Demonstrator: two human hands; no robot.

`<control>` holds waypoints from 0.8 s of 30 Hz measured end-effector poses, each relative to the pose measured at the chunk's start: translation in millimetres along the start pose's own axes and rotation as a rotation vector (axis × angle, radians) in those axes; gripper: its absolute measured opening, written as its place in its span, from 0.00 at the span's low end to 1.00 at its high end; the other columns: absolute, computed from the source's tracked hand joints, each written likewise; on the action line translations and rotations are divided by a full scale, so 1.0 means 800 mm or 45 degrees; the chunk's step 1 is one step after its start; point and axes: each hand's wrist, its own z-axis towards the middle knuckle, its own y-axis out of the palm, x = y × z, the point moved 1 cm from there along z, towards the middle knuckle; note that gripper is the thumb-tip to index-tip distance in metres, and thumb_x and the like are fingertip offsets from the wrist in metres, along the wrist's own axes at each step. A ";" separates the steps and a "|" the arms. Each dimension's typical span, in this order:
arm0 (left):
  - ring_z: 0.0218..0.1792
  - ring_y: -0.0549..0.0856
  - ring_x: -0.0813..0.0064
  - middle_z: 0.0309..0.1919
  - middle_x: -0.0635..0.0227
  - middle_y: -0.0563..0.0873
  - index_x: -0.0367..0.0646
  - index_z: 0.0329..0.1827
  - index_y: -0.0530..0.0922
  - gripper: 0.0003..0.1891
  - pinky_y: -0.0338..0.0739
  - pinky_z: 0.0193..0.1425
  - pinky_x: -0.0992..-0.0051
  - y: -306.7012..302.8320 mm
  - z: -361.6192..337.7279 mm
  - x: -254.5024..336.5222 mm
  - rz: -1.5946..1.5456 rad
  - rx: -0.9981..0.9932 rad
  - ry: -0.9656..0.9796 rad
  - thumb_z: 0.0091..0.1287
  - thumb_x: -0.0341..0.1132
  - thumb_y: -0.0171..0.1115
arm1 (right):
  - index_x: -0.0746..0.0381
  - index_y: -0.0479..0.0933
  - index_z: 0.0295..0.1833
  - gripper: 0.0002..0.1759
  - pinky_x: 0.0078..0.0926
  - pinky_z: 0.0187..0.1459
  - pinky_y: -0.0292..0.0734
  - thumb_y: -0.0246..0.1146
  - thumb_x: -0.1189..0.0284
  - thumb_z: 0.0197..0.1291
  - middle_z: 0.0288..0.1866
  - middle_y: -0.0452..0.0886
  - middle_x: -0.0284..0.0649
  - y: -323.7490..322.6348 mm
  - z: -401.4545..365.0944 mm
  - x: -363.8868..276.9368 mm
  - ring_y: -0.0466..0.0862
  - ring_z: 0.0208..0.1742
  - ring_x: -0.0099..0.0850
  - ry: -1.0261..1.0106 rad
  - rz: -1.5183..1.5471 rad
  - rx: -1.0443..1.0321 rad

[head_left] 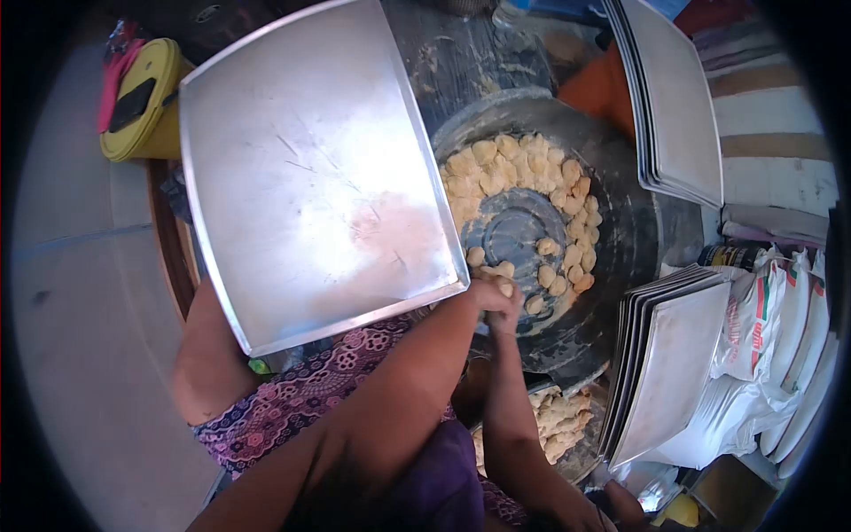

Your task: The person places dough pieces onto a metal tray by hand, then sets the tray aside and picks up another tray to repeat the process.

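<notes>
My left hand (483, 295) and my right hand (505, 312) meet close together over the near side of a large dark round basin (634, 230). Both are closed round a pale lump of dough (506, 287), of which only a small part shows between the fingers. Several rounded dough pieces (532, 168) line the basin in a ring, with a few more loose near its middle. A shiny metal tray (301, 177) lies left of the hands, its near right corner right beside my left hand. No dough lies on that tray.
Stacked metal trays stand at right, one stack (678, 106) far and another (669, 363) near. More dough (563, 421) fills a container below the basin. White printed sacks (753, 328) line the right side. A yellow bucket (160, 106) with a dark phone-like object stands at upper left.
</notes>
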 end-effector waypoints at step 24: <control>0.69 0.58 0.44 0.71 0.47 0.48 0.51 0.73 0.54 0.42 0.53 0.68 0.49 -0.111 -0.464 0.051 0.275 1.844 -0.490 0.58 0.58 0.58 | 0.52 0.56 0.71 0.48 0.45 0.68 0.55 0.71 0.61 0.44 0.75 0.43 0.55 0.015 0.023 -0.525 0.57 0.71 0.53 -0.785 -0.329 -0.798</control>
